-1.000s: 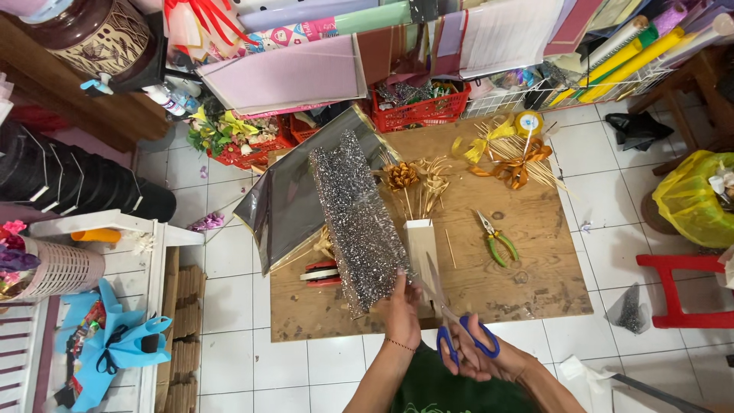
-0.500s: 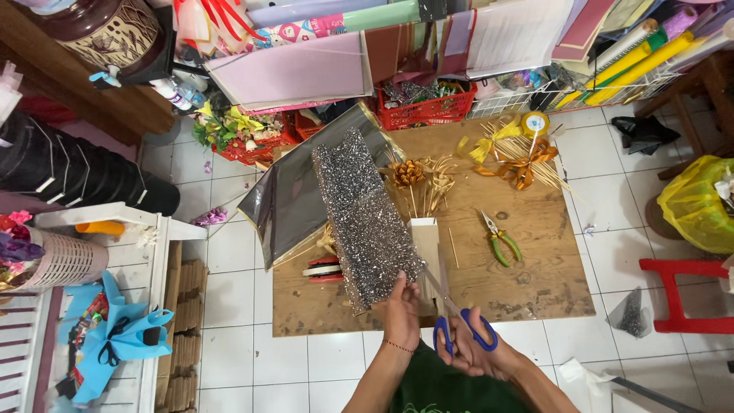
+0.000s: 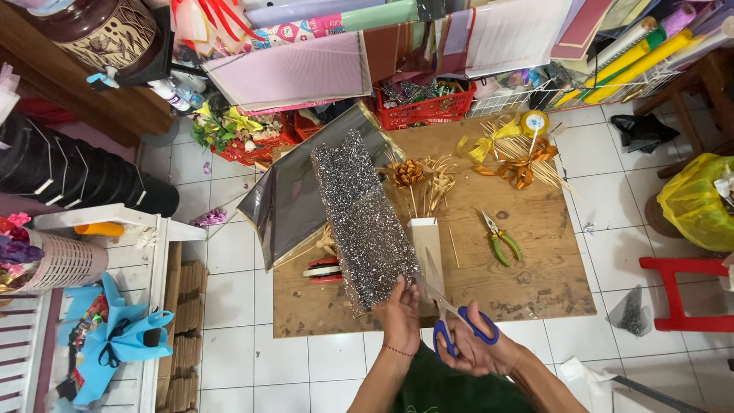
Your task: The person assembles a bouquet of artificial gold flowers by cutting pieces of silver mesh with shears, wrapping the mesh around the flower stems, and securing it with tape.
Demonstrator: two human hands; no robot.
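Between the two hands, a long strip of silver glitter sheet point(image 3: 359, 218) is held up over a wooden board point(image 3: 535, 260) that lies on the white tiled floor point(image 3: 229, 306). Its near end is pinched shut between the thumb and fingers of the left hand point(image 3: 401, 315), and from that grip the strip is stretched away towards the far edge of the board. Just to the right of that grip, blue-handled scissors point(image 3: 459, 325) are gripped by the right hand point(image 3: 480, 350), whose fingers are passed through the loops; the blades are parted a little and are set at the strip's near right corner, though whether the material is already between them cannot be told.

Beyond the blades, a pale upright card box point(image 3: 427, 245) is seen, partly covered by the strip. Left of the held end, red-and-black ribbon spools point(image 3: 325, 270) are lying on the board, and a grey metallic sheet point(image 3: 287, 203) is spread behind the strip. Farther right of the scissors, green-handled pliers point(image 3: 501, 243) are laid on the wood. Well beyond, a gold ribbon bow point(image 3: 522, 168) and thin sticks are scattered, with a red plastic basket point(image 3: 428, 107) at the far edge.
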